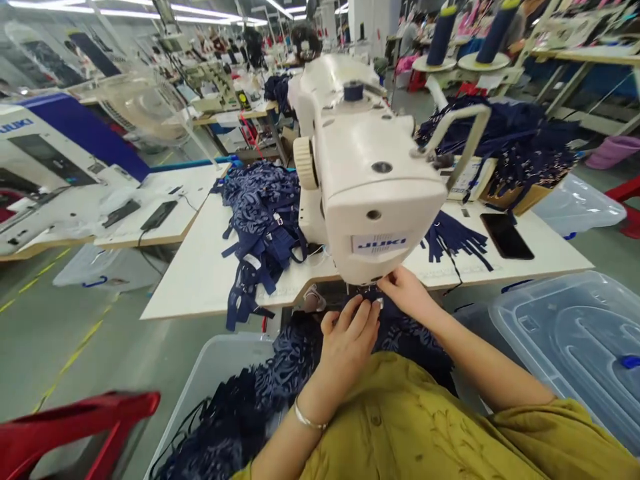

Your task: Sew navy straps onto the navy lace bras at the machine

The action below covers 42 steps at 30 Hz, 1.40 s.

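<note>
A white JUKI sewing machine (380, 200) stands straight in front of me, and its head hides the needle area. Just below the head, my left hand (353, 327) has its fingers bent down on a dark navy garment piece (370, 293) with a small white tag. My right hand (405, 290) pinches the edge of the same cloth close under the machine head. More patterned navy fabric (295, 347) hangs over my lap and into a clear plastic bin (215, 347). On the white table, left of the machine, lies a heap of navy garments (265, 207).
Navy straps (455, 237) and a black phone (507, 237) lie on the table at right. Behind them, a cardboard box (525, 197) overflows with navy pieces. A lidded clear bin (575, 347) is at my right, a red stool (80, 427) at lower left.
</note>
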Tool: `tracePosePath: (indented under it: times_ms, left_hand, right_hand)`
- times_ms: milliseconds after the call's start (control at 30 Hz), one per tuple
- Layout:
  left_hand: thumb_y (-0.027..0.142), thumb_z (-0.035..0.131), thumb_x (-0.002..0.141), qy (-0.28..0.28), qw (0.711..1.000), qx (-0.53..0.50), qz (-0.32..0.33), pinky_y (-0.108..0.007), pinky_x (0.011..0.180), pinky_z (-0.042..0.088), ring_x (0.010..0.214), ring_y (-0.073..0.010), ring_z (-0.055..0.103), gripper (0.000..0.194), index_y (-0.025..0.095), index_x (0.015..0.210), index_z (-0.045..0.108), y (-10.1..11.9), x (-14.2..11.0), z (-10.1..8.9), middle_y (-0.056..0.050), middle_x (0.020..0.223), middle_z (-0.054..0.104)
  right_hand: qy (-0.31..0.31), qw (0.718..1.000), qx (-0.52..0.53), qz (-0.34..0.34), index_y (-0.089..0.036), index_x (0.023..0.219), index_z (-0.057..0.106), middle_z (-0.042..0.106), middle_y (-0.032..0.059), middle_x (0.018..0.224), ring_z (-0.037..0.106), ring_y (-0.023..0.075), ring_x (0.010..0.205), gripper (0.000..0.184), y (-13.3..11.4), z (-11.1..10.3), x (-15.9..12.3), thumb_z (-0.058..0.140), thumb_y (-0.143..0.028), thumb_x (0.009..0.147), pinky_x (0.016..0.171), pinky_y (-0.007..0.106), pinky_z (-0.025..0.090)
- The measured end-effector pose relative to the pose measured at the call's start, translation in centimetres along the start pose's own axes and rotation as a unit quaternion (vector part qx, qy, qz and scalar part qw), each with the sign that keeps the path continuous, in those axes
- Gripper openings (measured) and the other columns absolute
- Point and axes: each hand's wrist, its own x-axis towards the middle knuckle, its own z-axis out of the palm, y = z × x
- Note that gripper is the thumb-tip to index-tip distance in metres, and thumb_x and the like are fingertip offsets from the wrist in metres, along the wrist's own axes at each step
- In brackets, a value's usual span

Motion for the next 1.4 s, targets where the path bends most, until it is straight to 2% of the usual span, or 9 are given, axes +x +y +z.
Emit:
tracePosePath:
  times_ms: [167, 433, 700, 900, 1000, 1067, 1200, 1300, 1400]
  left_hand:
    - [0.018, 0.051, 0.095, -0.028, 1.0, 0.01, -0.005, -0.038, 0.086, 0.032, 0.117, -0.0199, 0.059, 0.033, 0.019, 0.128, 0.055, 0.1, -0.3, -0.1, -0.004, 0.118, 0.069]
    - [0.024, 0.053, 0.095, -0.017, 1.0, 0.015, -0.018, -0.037, 0.089, 0.032, 0.117, -0.0172, 0.058, 0.032, 0.02, 0.127, 0.056, 0.1, 0.2, 0.0, -0.002, 0.118, 0.069]
    - [0.027, 0.05, 0.096, -0.029, 0.999, 0.018, -0.037, -0.038, 0.09, 0.032, 0.118, -0.0187, 0.057, 0.033, 0.02, 0.128, 0.055, 0.3, 0.4, 0.0, -0.004, 0.121, 0.067]
    - [0.029, 0.048, 0.096, -0.032, 0.998, 0.016, -0.052, -0.039, 0.092, 0.033, 0.119, -0.0211, 0.057, 0.036, 0.019, 0.13, 0.053, 0.4, 0.6, 0.2, -0.007, 0.124, 0.065]
    - [0.03, 0.049, 0.096, -0.036, 0.998, 0.016, -0.043, -0.038, 0.092, 0.034, 0.12, -0.0212, 0.056, 0.037, 0.018, 0.131, 0.053, 0.3, 0.6, 0.2, -0.007, 0.124, 0.065]
    - [0.03, 0.05, 0.096, -0.037, 0.999, 0.008, -0.034, -0.037, 0.092, 0.034, 0.12, -0.0203, 0.056, 0.037, 0.018, 0.131, 0.053, 0.2, 0.4, 0.1, -0.007, 0.124, 0.065]
    - [0.033, 0.05, 0.097, -0.036, 0.999, -0.029, -0.024, -0.038, 0.092, 0.033, 0.121, -0.0192, 0.056, 0.035, 0.019, 0.129, 0.054, 0.0, 0.2, -0.2, -0.005, 0.123, 0.066]
    - [0.033, 0.05, 0.097, -0.032, 0.998, -0.059, -0.009, -0.038, 0.092, 0.033, 0.12, -0.0192, 0.056, 0.033, 0.019, 0.126, 0.055, 0.0, 0.1, -0.3, -0.005, 0.12, 0.068]
    - [0.027, 0.051, 0.096, -0.017, 0.996, -0.091, -0.003, -0.037, 0.091, 0.035, 0.116, -0.0192, 0.059, 0.028, 0.019, 0.122, 0.057, 0.2, 0.1, -0.2, -0.005, 0.114, 0.069]
  right_hand:
    - [-0.006, 1.0, -0.022, -0.008, -0.021, 0.077, 0.051, 0.055, -0.0016, 0.067, 0.049, 0.0152, 0.062, 0.008, 0.1, -0.2, 0.0, 0.051, -0.029, 0.081, 0.06, 0.028, 0.039]
    - [-0.023, 0.998, -0.052, 0.004, -0.019, 0.074, 0.057, 0.061, 0.001, 0.065, 0.057, 0.0178, 0.066, 0.012, -0.4, -0.3, 0.6, 0.051, -0.027, 0.08, 0.061, 0.027, 0.043]
    - [-0.008, 0.998, -0.066, -0.002, -0.018, 0.075, 0.061, 0.067, 0.0057, 0.071, 0.064, 0.0242, 0.081, 0.011, -0.4, -0.2, 1.4, 0.051, -0.022, 0.076, 0.074, 0.034, 0.049]
    - [0.009, 0.998, -0.054, -0.026, -0.019, 0.079, 0.066, 0.067, 0.0038, 0.064, 0.064, 0.0251, 0.087, 0.012, -0.2, 0.2, 1.9, 0.054, -0.019, 0.076, 0.082, 0.035, 0.05]
    - [-0.005, 0.999, -0.041, -0.017, -0.018, 0.083, 0.066, 0.067, 0.0045, 0.067, 0.064, 0.0266, 0.092, 0.014, -0.4, -0.4, 1.8, 0.053, -0.021, 0.078, 0.084, 0.037, 0.049]
    - [-0.044, 0.999, -0.024, -0.012, -0.019, 0.087, 0.066, 0.069, 0.0049, 0.075, 0.063, 0.0267, 0.095, 0.016, -0.5, -1.2, 1.3, 0.053, -0.026, 0.082, 0.086, 0.038, 0.049]
    - [-0.149, 0.988, 0.038, 0.008, -0.021, 0.09, 0.064, 0.065, 0.0025, 0.08, 0.062, 0.0204, 0.081, 0.022, -0.5, -2.8, -0.2, 0.056, -0.041, 0.085, 0.074, 0.032, 0.05]
    - [-0.158, 0.986, 0.048, 0.04, -0.021, 0.082, 0.06, 0.055, -0.0019, 0.068, 0.052, 0.0143, 0.063, 0.026, -0.6, -3.2, -1.2, 0.063, -0.046, 0.08, 0.059, 0.027, 0.044]
    - [-0.166, 0.984, 0.041, 0.046, -0.02, 0.073, 0.054, 0.044, -0.0048, 0.061, 0.042, 0.0113, 0.056, 0.026, -1.1, -3.1, -2.2, 0.061, -0.043, 0.083, 0.053, 0.025, 0.037]
